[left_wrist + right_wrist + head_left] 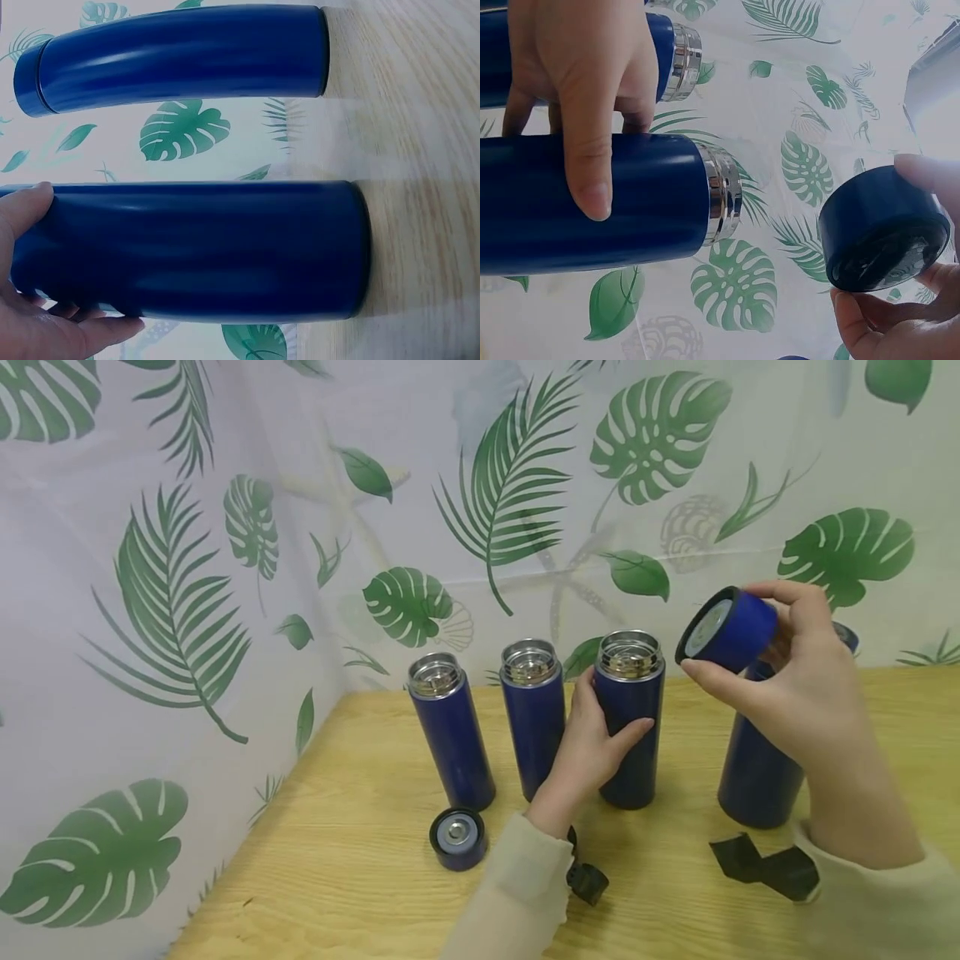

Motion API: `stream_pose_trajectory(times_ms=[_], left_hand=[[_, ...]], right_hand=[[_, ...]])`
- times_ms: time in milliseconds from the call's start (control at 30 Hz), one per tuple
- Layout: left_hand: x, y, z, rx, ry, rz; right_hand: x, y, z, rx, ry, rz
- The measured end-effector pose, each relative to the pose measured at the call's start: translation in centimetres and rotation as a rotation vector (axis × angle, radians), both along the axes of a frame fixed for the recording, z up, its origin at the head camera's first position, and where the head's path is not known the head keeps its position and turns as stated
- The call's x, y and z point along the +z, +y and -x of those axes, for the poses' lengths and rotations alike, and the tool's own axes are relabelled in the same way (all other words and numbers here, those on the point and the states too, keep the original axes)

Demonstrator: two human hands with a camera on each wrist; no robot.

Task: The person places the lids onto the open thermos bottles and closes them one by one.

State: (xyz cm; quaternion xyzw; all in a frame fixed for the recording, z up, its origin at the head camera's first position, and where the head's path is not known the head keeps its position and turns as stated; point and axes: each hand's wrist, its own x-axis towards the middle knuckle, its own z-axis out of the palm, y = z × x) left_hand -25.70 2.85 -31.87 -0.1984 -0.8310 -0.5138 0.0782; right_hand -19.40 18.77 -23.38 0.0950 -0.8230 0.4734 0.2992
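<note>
My left hand (585,752) grips the third dark blue vacuum flask (633,752) from the left, which stands upright with its steel neck uncovered. In the right wrist view the thumb lies along the side of that flask (652,217). Up and to the right, my right hand (817,693) holds a blue bottle cap (752,628) between thumb and fingers. Its grey inner side faces left, apart from the flask's mouth. In the right wrist view the cap (874,217) hangs beyond the neck.
Two uncapped flasks stand at left, one (453,743) outermost, another (531,718) beside my left hand. A capped flask (761,768) is partly behind my right hand. One cap (459,839) lies upturned on the wooden table (337,877). Black pieces (787,870) lie near my right sleeve.
</note>
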Motion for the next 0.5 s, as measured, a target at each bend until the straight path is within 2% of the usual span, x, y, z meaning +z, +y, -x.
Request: stream_pose_trajectory(times_ms=[100, 233, 500], left_hand=[[0.16, -0.18, 0.23, -0.008, 0.007, 0.007], [0.39, -0.42, 0.32, -0.008, -0.002, 0.019], [0.47, -0.77, -0.52, -0.060, -0.017, 0.050]], right_hand=[[0.11, 0.04, 0.10, -0.015, -0.002, -0.004], [0.21, 0.21, 0.13, -0.014, -0.049, -0.019], [0.06, 0.85, -0.01, 0.037, -0.125, -0.090]])
